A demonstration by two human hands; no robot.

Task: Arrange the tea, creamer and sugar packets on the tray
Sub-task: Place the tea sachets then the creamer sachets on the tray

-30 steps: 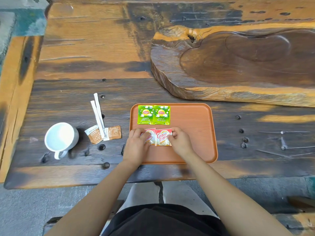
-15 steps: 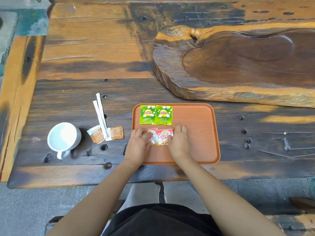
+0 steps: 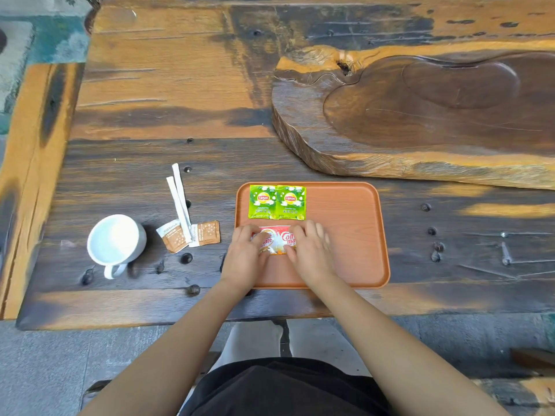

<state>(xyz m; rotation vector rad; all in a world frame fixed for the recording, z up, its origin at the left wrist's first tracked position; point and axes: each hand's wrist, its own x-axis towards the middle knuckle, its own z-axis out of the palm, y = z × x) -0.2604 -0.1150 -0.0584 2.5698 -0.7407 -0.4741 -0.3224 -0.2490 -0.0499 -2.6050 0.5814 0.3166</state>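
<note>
An orange tray (image 3: 354, 244) lies near the table's front edge. Two green tea packets (image 3: 277, 202) sit side by side in its far-left corner. Just below them are two red-and-white creamer packets (image 3: 280, 239), side by side. My left hand (image 3: 244, 259) holds the left creamer packet at its left edge, thumb on top. My right hand (image 3: 310, 253) lies over the right creamer packet and hides most of it. Left of the tray on the table are two brown sugar packets (image 3: 206, 233) and two white sugar sticks (image 3: 179, 202).
A white mug (image 3: 115, 243) stands at the left, beyond the sugar packets. A large carved wooden slab (image 3: 420, 115) takes up the far right of the table. The tray's right half is bare. The table's front edge runs just below the tray.
My right hand has slid left from the right creamer packet's edge and now lies across it. The left hand has barely moved. The tea packets are unchanged.
</note>
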